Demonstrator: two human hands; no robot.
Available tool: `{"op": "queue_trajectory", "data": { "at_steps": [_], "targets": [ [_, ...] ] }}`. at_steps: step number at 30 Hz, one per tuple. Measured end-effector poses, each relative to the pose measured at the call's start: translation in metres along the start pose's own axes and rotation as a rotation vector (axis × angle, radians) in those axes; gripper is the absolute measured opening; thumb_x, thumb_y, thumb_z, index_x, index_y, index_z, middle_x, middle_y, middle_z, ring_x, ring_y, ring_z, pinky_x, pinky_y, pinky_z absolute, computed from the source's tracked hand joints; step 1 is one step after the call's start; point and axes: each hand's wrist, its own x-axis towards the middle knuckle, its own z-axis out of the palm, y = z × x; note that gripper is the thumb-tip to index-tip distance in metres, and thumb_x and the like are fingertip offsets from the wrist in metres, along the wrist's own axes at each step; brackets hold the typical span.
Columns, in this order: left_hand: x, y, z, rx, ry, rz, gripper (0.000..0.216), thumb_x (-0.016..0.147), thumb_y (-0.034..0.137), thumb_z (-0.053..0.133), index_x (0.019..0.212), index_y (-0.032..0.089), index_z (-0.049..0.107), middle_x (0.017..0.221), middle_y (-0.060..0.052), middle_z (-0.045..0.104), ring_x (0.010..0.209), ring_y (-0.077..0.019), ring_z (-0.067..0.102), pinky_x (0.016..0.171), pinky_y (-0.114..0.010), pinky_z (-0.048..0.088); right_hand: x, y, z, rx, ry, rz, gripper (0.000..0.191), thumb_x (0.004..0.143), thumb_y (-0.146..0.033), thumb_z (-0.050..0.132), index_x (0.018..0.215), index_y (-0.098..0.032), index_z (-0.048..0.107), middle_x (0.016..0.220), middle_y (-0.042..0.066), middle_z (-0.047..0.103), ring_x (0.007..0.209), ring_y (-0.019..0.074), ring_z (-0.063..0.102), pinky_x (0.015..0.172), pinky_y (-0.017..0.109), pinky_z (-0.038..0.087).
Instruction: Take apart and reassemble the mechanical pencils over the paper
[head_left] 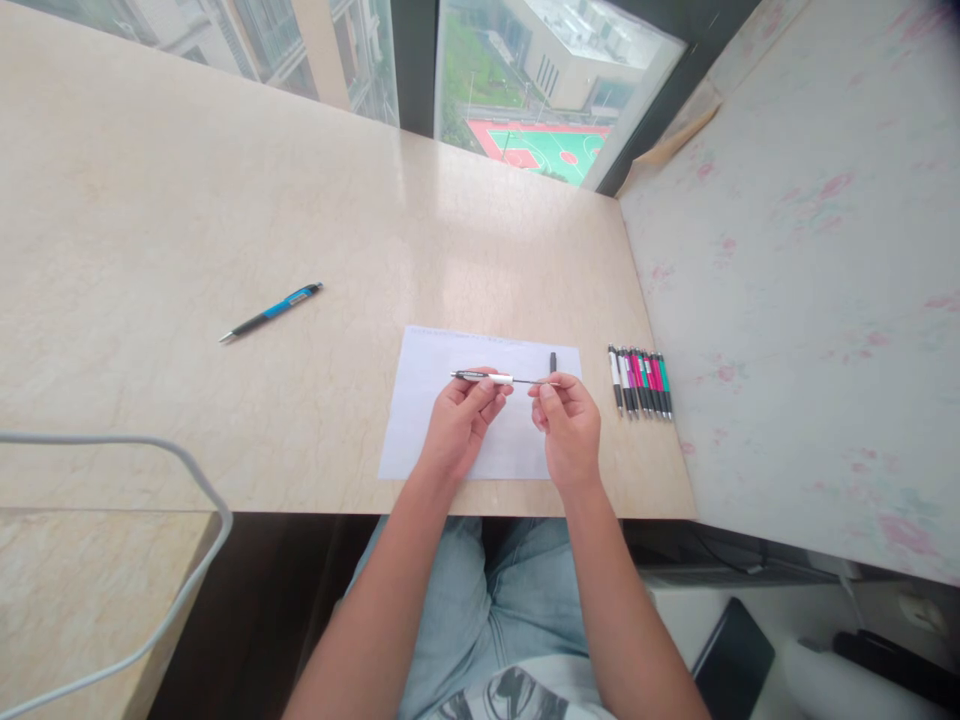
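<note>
My left hand [459, 420] is closed around a white pen barrel [500, 379] with a black clip, held level over a sheet of white paper [420, 400]. From the barrel's right end a thin dark refill [526, 381] sticks out. Its far end is pinched between the thumb and fingers of my right hand [571, 415]. A short black piece [553, 362], which looks like a pen grip, lies on the paper just beyond my right hand. Whether the refill's tip is bare is hidden by my fingers.
A row of several coloured pens [640, 382] lies beside the wallpapered wall [787, 300]. A blue pen [277, 308] rests farther left on the stone-patterned counter [150, 250]. At the lower left a grey cable [214, 500] loops across. Windows line the back edge.
</note>
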Motion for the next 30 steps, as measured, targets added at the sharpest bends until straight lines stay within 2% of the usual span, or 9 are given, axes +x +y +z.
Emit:
{"op": "queue_trajectory", "data": {
  "at_steps": [5, 11, 13, 16, 19, 21, 26, 28, 30],
  "targets": [
    [0.0, 0.0, -0.001, -0.01, 0.006, 0.0, 0.023, 0.076, 0.021, 0.082, 0.096, 0.014, 0.072, 0.096, -0.005, 0.073, 0.084, -0.0105, 0.07, 0.078, -0.019, 0.056, -0.001, -0.001, 0.004, -0.037, 0.011, -0.029, 0.018, 0.085, -0.036, 0.069, 0.093, -0.023, 0.06, 0.08, -0.002, 0.066, 0.052, 0.0071, 0.047, 0.047, 0.022, 0.039],
    [0.001, 0.001, -0.001, -0.044, 0.016, -0.005, 0.022, 0.076, 0.019, 0.082, 0.094, 0.014, 0.072, 0.094, -0.005, 0.073, 0.081, -0.0093, 0.07, 0.075, -0.016, 0.056, -0.002, 0.001, -0.004, -0.259, -0.019, -0.072, 0.026, 0.083, -0.039, 0.07, 0.102, -0.023, 0.061, 0.085, 0.0, 0.068, 0.062, 0.0113, 0.056, 0.056, 0.025, 0.047],
    [0.001, 0.001, -0.002, -0.05, 0.019, -0.006, 0.022, 0.076, 0.019, 0.082, 0.095, 0.014, 0.072, 0.094, -0.005, 0.073, 0.081, -0.0094, 0.07, 0.075, -0.016, 0.056, 0.002, 0.004, -0.013, -0.422, -0.008, -0.087, 0.027, 0.084, -0.04, 0.068, 0.104, -0.022, 0.063, 0.087, 0.002, 0.068, 0.065, 0.0131, 0.058, 0.06, 0.027, 0.048],
    [0.001, 0.001, -0.002, -0.053, 0.026, -0.009, 0.022, 0.076, 0.02, 0.082, 0.095, 0.014, 0.072, 0.094, -0.005, 0.073, 0.082, -0.0097, 0.071, 0.074, -0.016, 0.056, 0.011, 0.008, -0.029, -0.818, 0.127, -0.183, 0.022, 0.087, -0.037, 0.062, 0.1, -0.02, 0.065, 0.086, 0.003, 0.067, 0.064, 0.0145, 0.054, 0.067, 0.032, 0.047],
    [0.002, 0.0, -0.002, -0.057, 0.033, -0.016, 0.023, 0.076, 0.019, 0.082, 0.095, 0.013, 0.072, 0.093, -0.005, 0.073, 0.082, -0.0096, 0.071, 0.074, -0.015, 0.056, 0.021, 0.011, -0.04, -1.143, 0.231, -0.278, 0.024, 0.088, -0.037, 0.058, 0.1, -0.018, 0.066, 0.088, 0.006, 0.066, 0.076, 0.0199, 0.057, 0.074, 0.035, 0.044],
    [0.002, 0.0, -0.003, -0.051, 0.034, -0.014, 0.023, 0.076, 0.019, 0.082, 0.095, 0.013, 0.072, 0.094, -0.005, 0.073, 0.083, -0.0097, 0.071, 0.075, -0.015, 0.056, 0.025, 0.013, -0.042, -1.251, 0.232, -0.269, 0.026, 0.088, -0.039, 0.056, 0.101, -0.018, 0.066, 0.092, 0.008, 0.066, 0.085, 0.023, 0.059, 0.073, 0.034, 0.043],
    [0.002, 0.0, -0.003, -0.035, 0.037, -0.007, 0.021, 0.078, 0.019, 0.08, 0.096, 0.014, 0.072, 0.095, -0.005, 0.073, 0.083, -0.0099, 0.071, 0.076, -0.016, 0.056, 0.028, 0.018, -0.04, -1.273, 0.173, -0.22, 0.022, 0.089, -0.037, 0.05, 0.088, -0.02, 0.065, 0.092, 0.009, 0.067, 0.085, 0.0231, 0.06, 0.071, 0.034, 0.042],
    [0.001, 0.0, -0.003, -0.032, 0.042, -0.012, 0.02, 0.078, 0.019, 0.08, 0.096, 0.014, 0.072, 0.095, -0.005, 0.073, 0.083, -0.0099, 0.071, 0.076, -0.017, 0.056, 0.028, 0.018, -0.04, -1.167, 0.175, -0.223, 0.021, 0.088, -0.035, 0.051, 0.083, -0.02, 0.065, 0.089, 0.009, 0.068, 0.082, 0.0224, 0.061, 0.072, 0.034, 0.044],
    [0.001, 0.001, -0.002, -0.031, 0.046, -0.019, 0.021, 0.078, 0.019, 0.08, 0.096, 0.014, 0.071, 0.095, -0.005, 0.073, 0.083, -0.0099, 0.07, 0.076, -0.017, 0.056, 0.028, 0.016, -0.041, -0.953, 0.18, -0.18, 0.021, 0.087, -0.037, 0.055, 0.082, -0.02, 0.065, 0.086, 0.008, 0.069, 0.076, 0.0205, 0.061, 0.069, 0.033, 0.046]
  ]
}}
